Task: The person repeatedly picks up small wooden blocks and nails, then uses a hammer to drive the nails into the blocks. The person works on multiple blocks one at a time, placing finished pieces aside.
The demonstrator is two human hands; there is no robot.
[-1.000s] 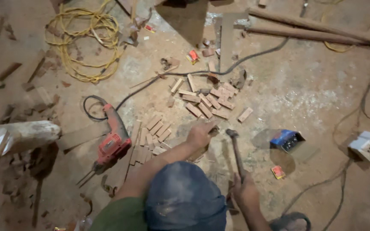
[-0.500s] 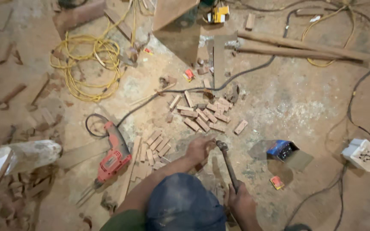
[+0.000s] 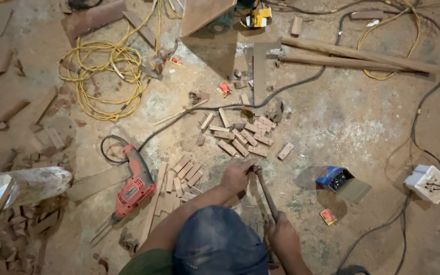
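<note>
Right hand [image 3: 281, 235] grips the hammer [image 3: 263, 188] handle, its head touching the left hand [image 3: 237, 175], whose fingers pinch something too small to identify on the floor beside the wood blocks [image 3: 182, 175]; a misdirected blow risks struck fingers.

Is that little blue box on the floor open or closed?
Open: the blue box lies with its flap folded out and dark contents showing inside.

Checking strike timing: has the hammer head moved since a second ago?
Yes. The hammer head has swung down and left, from clear of the left hand to right beside it; judged against the blue box, it is farther away.
</note>
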